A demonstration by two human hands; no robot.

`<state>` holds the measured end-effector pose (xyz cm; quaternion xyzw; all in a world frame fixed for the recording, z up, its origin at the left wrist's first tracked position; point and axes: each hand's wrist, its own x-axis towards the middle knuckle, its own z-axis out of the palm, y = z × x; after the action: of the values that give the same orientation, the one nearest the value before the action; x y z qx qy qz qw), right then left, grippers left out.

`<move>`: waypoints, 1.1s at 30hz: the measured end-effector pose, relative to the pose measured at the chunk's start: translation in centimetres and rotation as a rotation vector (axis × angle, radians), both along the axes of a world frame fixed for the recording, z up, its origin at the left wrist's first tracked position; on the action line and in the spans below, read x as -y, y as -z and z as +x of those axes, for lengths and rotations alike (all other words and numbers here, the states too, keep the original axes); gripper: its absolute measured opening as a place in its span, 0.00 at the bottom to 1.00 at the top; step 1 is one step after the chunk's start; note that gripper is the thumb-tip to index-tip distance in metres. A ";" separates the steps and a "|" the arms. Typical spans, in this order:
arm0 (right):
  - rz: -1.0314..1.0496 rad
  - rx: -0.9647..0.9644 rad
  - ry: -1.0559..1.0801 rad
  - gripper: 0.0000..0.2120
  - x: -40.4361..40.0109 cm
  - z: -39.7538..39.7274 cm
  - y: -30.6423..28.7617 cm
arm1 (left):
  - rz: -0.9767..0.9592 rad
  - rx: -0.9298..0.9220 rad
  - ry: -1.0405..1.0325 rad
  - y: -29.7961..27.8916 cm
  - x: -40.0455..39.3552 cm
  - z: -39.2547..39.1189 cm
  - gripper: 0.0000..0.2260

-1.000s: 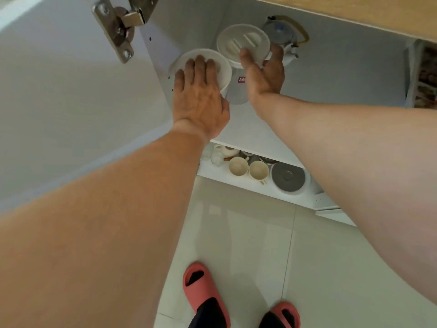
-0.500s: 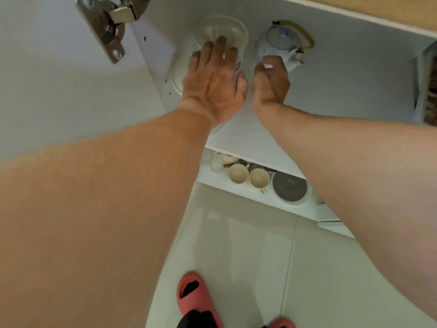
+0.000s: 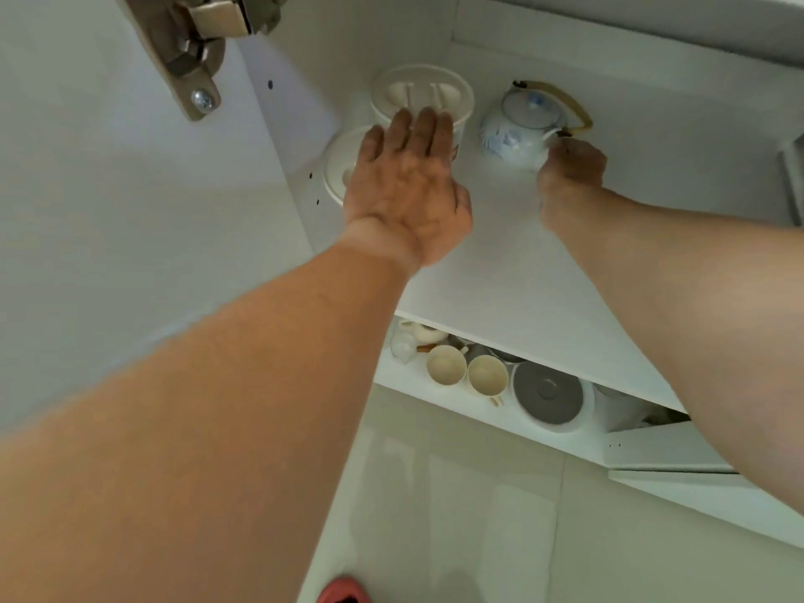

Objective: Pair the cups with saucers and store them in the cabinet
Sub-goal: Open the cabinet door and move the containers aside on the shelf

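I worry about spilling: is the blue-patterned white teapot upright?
Upright: the blue-patterned white teapot stands on the white shelf, lid on top.

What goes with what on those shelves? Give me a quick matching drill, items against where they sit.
Items:
1. teapot
2. tall lidded canister
3. grey saucer
4. two cream cups

Places:
A. lower shelf, left of the grey saucer
B. upper shelf, at the right hand
C. lower shelf, right of the cups
D. upper shelf, under the left hand fingertips

Pairs: 1-B, 2-D, 3-C, 4-A
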<state>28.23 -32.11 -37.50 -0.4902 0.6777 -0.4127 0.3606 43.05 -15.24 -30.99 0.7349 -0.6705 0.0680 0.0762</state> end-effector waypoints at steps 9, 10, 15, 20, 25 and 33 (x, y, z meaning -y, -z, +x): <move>0.009 -0.030 -0.066 0.14 -0.9 4.2 -0.4 | 0.013 -0.011 -0.005 -0.2 -0.2 -0.2 0.31; 0.024 -0.017 -0.084 0.14 -0.7 4.7 -0.3 | 0.018 -0.010 -0.005 -0.2 -0.2 -0.2 0.31; 0.072 -0.062 -0.190 0.18 0.4 6.8 -0.1 | 0.035 -0.002 -0.013 -0.1 0.0 -0.2 0.31; 0.126 -0.018 -0.248 0.12 -0.1 6.8 -0.7 | 0.061 0.001 -0.020 -0.3 -0.1 -0.2 0.31; 0.168 -0.027 -0.176 0.23 -2.2 5.7 -0.2 | 0.120 -0.018 -0.007 -0.6 0.0 0.0 0.31; 0.169 -0.626 -0.448 0.26 -14.0 0.1 -2.0 | 0.206 0.062 0.084 -3.0 -1.8 -1.6 0.33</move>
<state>28.29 -18.16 -35.46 -0.6968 0.6627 -0.0971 0.2568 41.47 -13.43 -28.01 0.7076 -0.7061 0.0182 -0.0176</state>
